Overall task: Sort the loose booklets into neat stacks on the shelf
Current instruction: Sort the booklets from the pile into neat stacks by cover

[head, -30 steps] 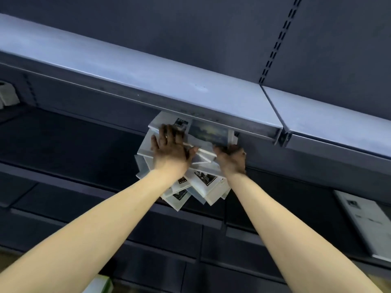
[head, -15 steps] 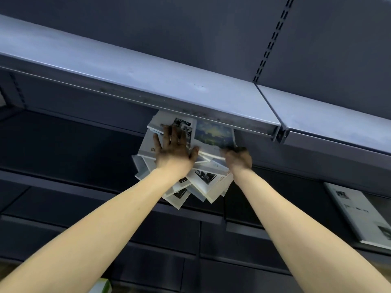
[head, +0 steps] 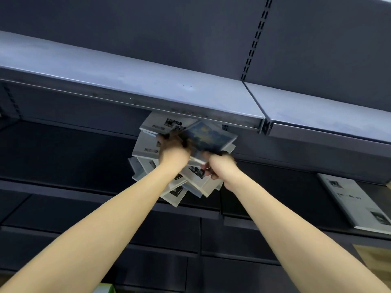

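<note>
Head view: left hand [head: 172,150] and right hand [head: 220,166] both grip a blue-covered booklet [head: 208,139] above the fanned loose booklets [head: 169,166] on the dark shelf [head: 63,149]. Grey upper shelf [head: 127,81] overhangs, hiding their far edges. Another booklet [head: 357,204] lies well right.

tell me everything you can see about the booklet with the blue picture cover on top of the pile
The blue-cover booklet is thin, with a dark blue painted-looking cover showing yellowish patches and pale page edges. It lies skewed on top of the messy fanned pile of white booklets, tilted, its far edge just under the front lip of the upper shelf. The left hand grips its left side and the right hand holds its near corner. Any cover text is too blurred to read.
</note>
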Motion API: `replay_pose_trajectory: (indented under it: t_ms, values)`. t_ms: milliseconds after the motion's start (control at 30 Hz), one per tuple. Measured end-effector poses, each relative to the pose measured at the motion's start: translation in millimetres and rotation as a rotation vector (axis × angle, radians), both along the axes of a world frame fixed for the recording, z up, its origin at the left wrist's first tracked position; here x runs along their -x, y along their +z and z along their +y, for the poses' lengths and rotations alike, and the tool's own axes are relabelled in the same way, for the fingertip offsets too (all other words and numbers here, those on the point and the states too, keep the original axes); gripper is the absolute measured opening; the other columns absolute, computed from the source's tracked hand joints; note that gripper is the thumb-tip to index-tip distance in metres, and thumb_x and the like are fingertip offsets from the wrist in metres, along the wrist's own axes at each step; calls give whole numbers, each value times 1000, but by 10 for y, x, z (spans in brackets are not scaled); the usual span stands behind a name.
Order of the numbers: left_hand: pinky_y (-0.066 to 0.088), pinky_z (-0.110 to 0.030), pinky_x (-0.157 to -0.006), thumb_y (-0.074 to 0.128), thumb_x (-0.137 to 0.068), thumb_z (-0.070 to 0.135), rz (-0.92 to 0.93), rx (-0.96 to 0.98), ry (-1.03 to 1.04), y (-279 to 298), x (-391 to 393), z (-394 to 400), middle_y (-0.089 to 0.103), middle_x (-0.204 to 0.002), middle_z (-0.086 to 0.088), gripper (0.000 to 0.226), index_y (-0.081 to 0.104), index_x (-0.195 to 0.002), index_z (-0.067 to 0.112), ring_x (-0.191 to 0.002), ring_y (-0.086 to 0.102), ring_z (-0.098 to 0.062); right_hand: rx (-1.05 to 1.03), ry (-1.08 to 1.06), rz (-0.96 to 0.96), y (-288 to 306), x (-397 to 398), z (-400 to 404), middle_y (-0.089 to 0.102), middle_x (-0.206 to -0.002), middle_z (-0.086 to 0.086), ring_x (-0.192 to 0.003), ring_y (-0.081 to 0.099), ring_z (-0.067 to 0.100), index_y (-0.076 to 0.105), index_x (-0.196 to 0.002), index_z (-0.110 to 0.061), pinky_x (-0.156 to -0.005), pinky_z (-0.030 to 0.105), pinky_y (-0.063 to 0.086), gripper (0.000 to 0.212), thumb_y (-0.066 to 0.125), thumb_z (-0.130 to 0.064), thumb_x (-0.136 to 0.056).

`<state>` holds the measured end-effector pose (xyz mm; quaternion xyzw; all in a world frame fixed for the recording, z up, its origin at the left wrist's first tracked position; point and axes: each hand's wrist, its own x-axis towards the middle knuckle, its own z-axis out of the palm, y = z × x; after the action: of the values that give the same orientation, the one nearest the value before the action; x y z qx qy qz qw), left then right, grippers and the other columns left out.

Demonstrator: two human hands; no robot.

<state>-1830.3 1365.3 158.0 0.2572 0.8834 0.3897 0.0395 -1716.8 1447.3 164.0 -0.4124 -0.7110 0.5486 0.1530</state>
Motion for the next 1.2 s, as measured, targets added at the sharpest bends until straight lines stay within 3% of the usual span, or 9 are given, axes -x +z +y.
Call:
replay_pose_trajectory:
  t_ms: [100,200,267,400,533,767,900,1067,1200]
  values:
    - [43,-25,-80,58,-95,14,-101,-10,57,83,76,-52,35,-137,-23,50,37,-139,3,-81,47,-20,10,90,5,-1,-37,-99,71,-79,6,-55,57,14,60,-100,-17,-46,22,39,22,52,-37,-101]
    - [39,-39,-99,53,-93,9,-2,13,21,153,56,-111,44,-131,-25,32,47,-123,0,-111,47,-38,64,6,45,-82,-42,-81,74,-85,12,-61,65,18,62,-108,-7,-47,24,46,34,53,-40,-101]
    - [34,-40,-102,43,-95,8,27,49,36,138,14,-133,52,-120,-20,11,47,-105,9,-109,47,-34,129,-57,98,-139,-46,-74,73,-89,14,-64,70,22,58,-115,-4,-50,27,53,35,55,-36,-100]
    - [41,-34,-70,51,-88,14,39,11,-3,-14,25,-212,56,-110,-12,26,55,-114,9,-85,51,-24,131,-153,119,-276,-3,-14,66,-111,8,-95,70,28,56,-119,-17,-80,45,61,32,61,-39,-96]
    - [40,-30,-63,51,-92,28,86,105,-30,-45,-49,-294,59,-84,-1,17,63,-101,18,-74,54,-21,61,-313,226,-342,-86,73,59,-131,3,-113,60,24,43,-142,-23,-82,33,51,50,61,-25,-95]
    - [37,-28,-59,50,-92,38,154,204,-79,-20,-131,-300,59,-75,1,25,68,-90,20,-69,55,-20,-34,-357,182,-268,-82,204,68,-113,7,-102,64,24,60,-123,-9,-78,32,48,36,68,-26,-92]
    - [39,-30,-62,46,-94,43,119,228,-36,-4,-214,-273,59,-77,-1,32,62,-85,16,-72,56,-22,14,-323,218,-246,-104,272,70,-103,4,-95,63,22,68,-110,-7,-89,40,55,29,72,-28,-90]
    - [39,-30,-63,43,-96,44,116,240,-40,4,-279,-243,61,-80,-4,35,61,-85,16,-72,56,-23,142,-197,242,-242,-210,281,61,-119,5,-96,68,27,53,-125,-19,-51,28,58,31,64,-22,-96]
    - [40,-30,-62,38,-97,54,240,266,-25,36,-296,-251,63,-79,-2,46,65,-86,19,-74,60,-25,49,-156,246,-180,-249,373,62,-116,4,-69,63,13,56,-129,-15,-47,23,53,29,58,-17,-100]
